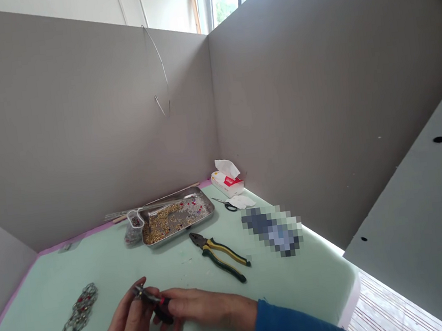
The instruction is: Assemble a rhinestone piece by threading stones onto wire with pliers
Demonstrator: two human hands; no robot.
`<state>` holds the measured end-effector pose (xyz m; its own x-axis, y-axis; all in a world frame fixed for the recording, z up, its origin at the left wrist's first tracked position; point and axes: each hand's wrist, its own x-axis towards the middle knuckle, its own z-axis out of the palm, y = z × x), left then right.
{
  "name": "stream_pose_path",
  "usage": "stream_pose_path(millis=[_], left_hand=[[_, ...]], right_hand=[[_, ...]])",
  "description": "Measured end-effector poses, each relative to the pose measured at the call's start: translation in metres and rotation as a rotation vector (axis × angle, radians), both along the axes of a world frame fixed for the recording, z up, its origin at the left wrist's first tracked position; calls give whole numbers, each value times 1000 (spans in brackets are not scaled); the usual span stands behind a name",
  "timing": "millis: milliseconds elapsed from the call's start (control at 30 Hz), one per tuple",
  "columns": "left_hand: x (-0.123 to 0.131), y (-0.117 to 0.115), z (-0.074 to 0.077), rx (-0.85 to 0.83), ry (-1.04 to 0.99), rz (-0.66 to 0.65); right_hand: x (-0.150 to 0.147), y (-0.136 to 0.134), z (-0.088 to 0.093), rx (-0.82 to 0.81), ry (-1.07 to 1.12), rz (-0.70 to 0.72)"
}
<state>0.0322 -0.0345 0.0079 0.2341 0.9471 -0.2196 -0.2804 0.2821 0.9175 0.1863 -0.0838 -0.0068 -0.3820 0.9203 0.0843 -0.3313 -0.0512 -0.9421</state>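
My right hand (195, 304) is closed around a small pair of pliers (153, 298) with dark handles and red marks, its jaws pointing left. Fingers of my left hand (125, 327) are pinched together at the jaws, round something small and metallic that I cannot make out. On the left lies a bundle of linked wire rings with red beads (80, 309), apart from both hands. Beyond my right hand rest larger combination pliers (220, 257) with green and yellow handles, touched by neither hand.
A metal tray (181, 232) of gold, clear and coloured beads stands at the back, beside a small bag of beads (133, 231) and thin rods (124, 214). Scissors (230, 206), a tissue pack (227, 182) and a pixelated object (271, 232) lie to the right. Grey partitions (90, 122) surround the table.
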Motion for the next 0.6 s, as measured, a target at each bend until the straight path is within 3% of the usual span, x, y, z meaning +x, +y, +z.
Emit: stream_pose_path(millis=[133,267,433,600], left_hand=[[-10,6,-8,158,259,-11],[-15,11,-8,272,454,-59],[-10,4,0,404,430,-180],[-6,-3,7,448,315,-262]], right_hand=[[7,2,-1,-14,0,81],[8,0,2,-94,-2,50],[6,-8,7,-82,-9,35],[8,-7,6,167,-203,-106]])
